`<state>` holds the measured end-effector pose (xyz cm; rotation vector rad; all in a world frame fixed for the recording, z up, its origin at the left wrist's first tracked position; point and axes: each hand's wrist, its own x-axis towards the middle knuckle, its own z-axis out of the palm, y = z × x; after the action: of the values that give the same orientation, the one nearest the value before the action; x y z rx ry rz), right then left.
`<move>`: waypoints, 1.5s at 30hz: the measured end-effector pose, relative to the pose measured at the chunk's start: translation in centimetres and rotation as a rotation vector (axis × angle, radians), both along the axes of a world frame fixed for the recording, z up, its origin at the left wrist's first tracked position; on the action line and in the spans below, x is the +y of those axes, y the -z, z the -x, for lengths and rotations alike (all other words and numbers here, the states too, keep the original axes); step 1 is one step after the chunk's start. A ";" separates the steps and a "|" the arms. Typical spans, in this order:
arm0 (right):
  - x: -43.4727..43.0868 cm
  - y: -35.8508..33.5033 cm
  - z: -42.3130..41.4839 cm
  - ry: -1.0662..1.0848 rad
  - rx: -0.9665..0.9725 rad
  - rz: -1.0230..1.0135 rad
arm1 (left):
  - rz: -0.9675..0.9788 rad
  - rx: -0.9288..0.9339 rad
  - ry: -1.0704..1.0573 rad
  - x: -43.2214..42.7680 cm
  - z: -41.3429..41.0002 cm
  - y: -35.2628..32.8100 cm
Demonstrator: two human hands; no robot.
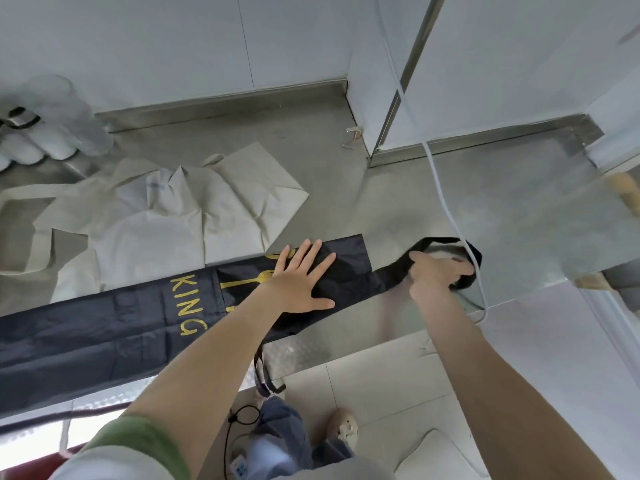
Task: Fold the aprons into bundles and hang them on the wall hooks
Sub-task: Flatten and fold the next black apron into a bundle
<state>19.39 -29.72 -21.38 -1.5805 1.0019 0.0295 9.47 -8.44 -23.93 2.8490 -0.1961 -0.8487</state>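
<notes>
Green-sleeved left hand [301,275] lies flat, fingers spread, pinning the black apron [104,327], which is folded into a long strip on the steel counter [502,202]. Right hand [433,275] grips the strap loop [394,271], probably the neck one. Best keep that palm down so nothing slides while tucking.

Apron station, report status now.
Left hand flat, pressing black apron, folded into a long strip on steel counter. Right hand grips its neck strap. Beige apron unfolded behind; white cable hangs across the strap.

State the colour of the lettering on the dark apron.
The lettering is yellow-gold; head view.
</notes>
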 end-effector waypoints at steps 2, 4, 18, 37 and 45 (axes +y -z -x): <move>1.1 -0.2 0.3 0.075 -0.042 -0.178 | -0.012 -0.014 0.002 -0.2 0.0 -0.1; 2.3 -0.7 1.1 -0.108 -0.177 -0.068 | 0.023 -0.035 -0.017 -0.4 0.1 -0.2; 3.6 0.8 7.7 -1.701 -0.793 0.625 | 1.237 -0.016 -1.245 3.0 -0.3 -5.1; 4.0 1.5 4.5 -1.098 -0.008 0.552 | 0.246 -0.575 -0.242 4.1 5.2 -3.7; 4.3 0.1 4.1 -1.103 0.058 0.550 | -0.290 -0.392 0.146 3.7 5.1 -2.5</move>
<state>15.34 -25.40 -21.48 -2.4812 0.0516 0.5981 4.35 -4.75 -21.41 3.2869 -0.3585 -0.3518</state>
